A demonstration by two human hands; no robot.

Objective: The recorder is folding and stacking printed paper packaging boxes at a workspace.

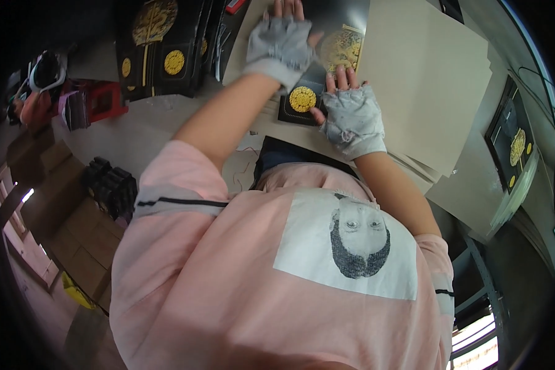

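Observation:
A black panel (314,77) printed with gold designs lies in front of me on large grey-beige boards (425,80). Both hands wear grey fingerless gloves. My left hand (280,46) rests on the panel's left side near the top of the view, fingers stretched out and thumb apart; its fingertips are partly cut off by the picture's edge. Lower on the panel, my right hand (351,117) lies along its right edge with the fingers extended and the thumb beside a round gold medallion (303,98). Neither hand grips anything. The left glove covers part of the panel.
Black pieces with gold prints (160,61) stand at the upper left, beside a red plastic stool (108,98). Farther left are a brown cardboard box (86,259) and a stack of black items (111,185). Another black-and-gold panel (512,142) is at the right.

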